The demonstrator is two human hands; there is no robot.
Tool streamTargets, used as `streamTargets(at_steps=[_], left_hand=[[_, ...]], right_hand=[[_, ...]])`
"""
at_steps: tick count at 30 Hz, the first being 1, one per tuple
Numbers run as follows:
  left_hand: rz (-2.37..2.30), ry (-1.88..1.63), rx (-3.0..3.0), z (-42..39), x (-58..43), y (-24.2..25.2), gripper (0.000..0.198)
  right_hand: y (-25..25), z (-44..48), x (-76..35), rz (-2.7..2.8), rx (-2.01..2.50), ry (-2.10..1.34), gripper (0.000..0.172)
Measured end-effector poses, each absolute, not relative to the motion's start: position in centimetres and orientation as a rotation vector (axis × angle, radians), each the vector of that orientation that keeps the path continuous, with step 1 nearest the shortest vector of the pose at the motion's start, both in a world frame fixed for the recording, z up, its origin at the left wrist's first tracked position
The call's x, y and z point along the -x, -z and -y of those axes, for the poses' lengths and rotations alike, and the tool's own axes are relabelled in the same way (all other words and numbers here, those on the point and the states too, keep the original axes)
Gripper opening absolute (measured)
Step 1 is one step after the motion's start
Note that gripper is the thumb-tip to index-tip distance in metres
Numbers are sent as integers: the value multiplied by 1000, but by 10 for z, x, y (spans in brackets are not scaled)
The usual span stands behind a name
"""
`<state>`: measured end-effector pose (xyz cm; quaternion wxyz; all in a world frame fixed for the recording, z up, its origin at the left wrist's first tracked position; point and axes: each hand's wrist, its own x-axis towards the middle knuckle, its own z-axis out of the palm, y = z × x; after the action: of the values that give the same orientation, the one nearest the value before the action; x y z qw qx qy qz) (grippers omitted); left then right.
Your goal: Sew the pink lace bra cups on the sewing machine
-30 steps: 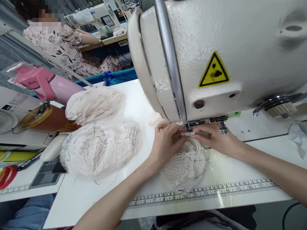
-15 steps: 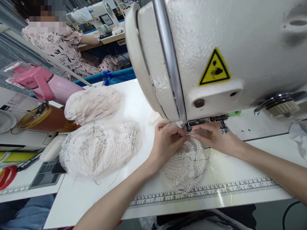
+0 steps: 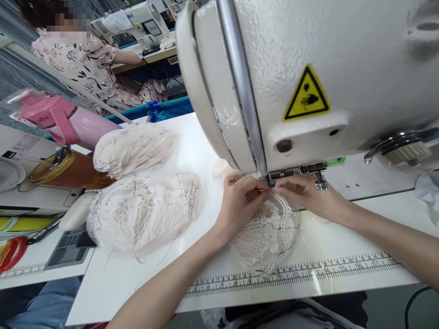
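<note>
A white lace piece (image 3: pixel 265 233) lies on the table under the sewing machine (image 3: pixel 308 41), its scalloped edge curving toward the ruler marks. Close to the presser foot (image 3: pixel 270 181), my left hand (image 3: pixel 240 198) pinches the upper edge of the lace between thumb and fingers. From the other side, my right hand (image 3: pixel 312 194) pinches that same edge just right of the foot. The fingertips of both hands nearly meet there. The needle point and the exact spot under the foot are hidden by the fingers and machine head.
On the left sit a stack of lace pieces (image 3: pixel 147 214) and a pale fabric bundle (image 3: pixel 135 151). Beyond are a pink bottle (image 3: pixel 78 121), a brown cup (image 3: pixel 65 169) and red scissors (image 3: pixel 15 253). A printed ruler (image 3: pixel 298 274) runs along the front edge. A person (image 3: pixel 75 64) sits behind.
Both hands keep their pinch beside the presser foot, and the lace edge between them has shifted very slightly. The camera view has moved a little.
</note>
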<state>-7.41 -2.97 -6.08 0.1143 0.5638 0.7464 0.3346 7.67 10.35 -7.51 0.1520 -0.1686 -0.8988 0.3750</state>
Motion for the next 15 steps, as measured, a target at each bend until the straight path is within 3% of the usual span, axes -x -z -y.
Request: streamTargets(at_steps=[9, 15], left_hand=[[-2203, -962, -1631, 26, 74, 60, 9], [-2245, -869, -1575, 22, 74, 56, 8]], right_hand=[[72, -104, -74, 2590, 504, -1016, 19], [72, -107, -77, 2565, 497, -538, 21]])
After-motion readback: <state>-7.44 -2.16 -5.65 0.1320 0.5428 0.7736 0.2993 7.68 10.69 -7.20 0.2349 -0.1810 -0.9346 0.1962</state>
